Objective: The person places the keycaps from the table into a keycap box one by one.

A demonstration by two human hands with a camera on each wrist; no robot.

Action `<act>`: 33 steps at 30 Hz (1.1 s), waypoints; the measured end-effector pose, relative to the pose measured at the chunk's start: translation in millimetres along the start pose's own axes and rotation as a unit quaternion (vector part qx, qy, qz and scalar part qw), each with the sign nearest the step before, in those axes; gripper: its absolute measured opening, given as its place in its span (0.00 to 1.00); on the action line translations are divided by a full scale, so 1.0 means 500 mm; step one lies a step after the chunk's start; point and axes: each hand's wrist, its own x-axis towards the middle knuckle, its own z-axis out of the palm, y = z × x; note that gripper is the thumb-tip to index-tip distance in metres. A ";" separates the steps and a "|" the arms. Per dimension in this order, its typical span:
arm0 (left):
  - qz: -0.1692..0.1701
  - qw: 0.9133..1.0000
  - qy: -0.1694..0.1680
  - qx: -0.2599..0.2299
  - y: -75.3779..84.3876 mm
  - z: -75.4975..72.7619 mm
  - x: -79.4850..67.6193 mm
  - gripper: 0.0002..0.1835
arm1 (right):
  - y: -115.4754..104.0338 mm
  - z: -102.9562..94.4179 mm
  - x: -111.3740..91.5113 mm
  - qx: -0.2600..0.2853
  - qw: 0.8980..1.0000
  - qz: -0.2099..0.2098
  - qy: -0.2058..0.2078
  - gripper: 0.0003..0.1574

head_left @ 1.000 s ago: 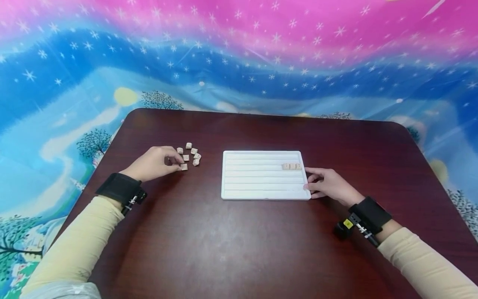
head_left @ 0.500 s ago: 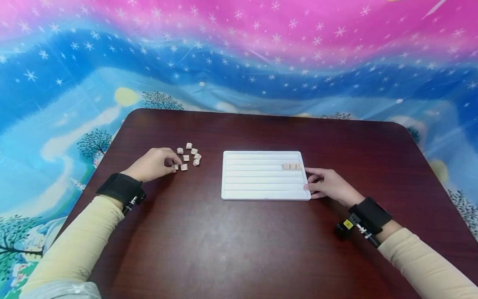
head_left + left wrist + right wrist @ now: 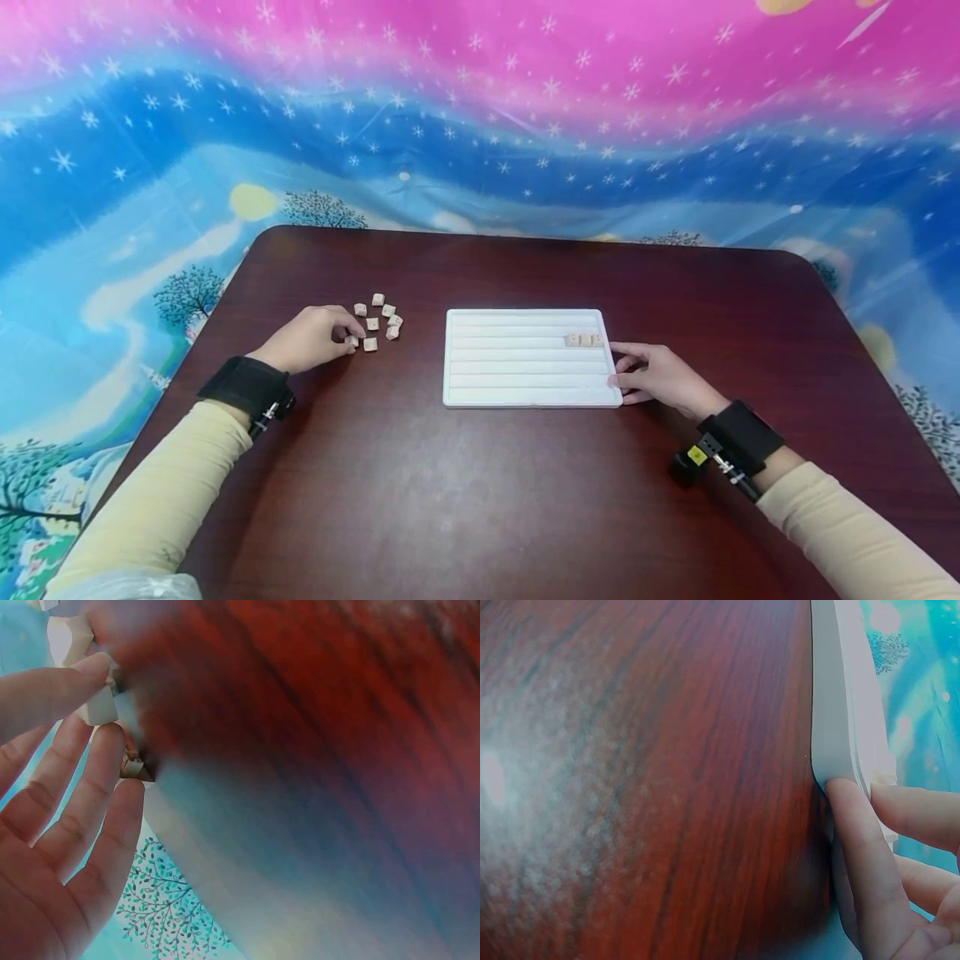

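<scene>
My left hand (image 3: 303,340) pinches a small beige keycap (image 3: 352,341) between thumb and fingers, at the left side of the table. In the left wrist view the thumb tip lies against a pale keycap (image 3: 97,707). Several loose keycaps (image 3: 372,324) lie just right of those fingertips, one close beside them. A white ridged tray (image 3: 517,367) sits near the middle of the table. Three keycaps (image 3: 584,340) stand in a row in one of its channels, at the right end. My right hand (image 3: 667,381) holds the tray's right edge near its front corner, fingers at the side wall.
Everything lies on a dark reddish-brown table (image 3: 450,492) with rounded far corners. Behind it hangs a pink and blue printed cloth (image 3: 480,108). Each wrist wears a black strap (image 3: 246,389) with a small camera.
My left hand has drawn slightly left with a keycap between its fingers, away from the neighbouring keycap. The right hand and the tray stay in place; the head view has tilted slightly.
</scene>
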 end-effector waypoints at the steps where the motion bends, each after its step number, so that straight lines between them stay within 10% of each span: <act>1: 0.000 1.000 0.000 0.001 0.001 0.000 0.000 0.10 | 0.000 0.000 0.000 0.000 1.000 -0.002 0.000 0.45; 33: 0.021 0.998 0.050 0.013 0.054 -0.011 0.014 0.07 | 0.000 0.005 -0.005 0.005 1.000 -0.004 0.006 0.45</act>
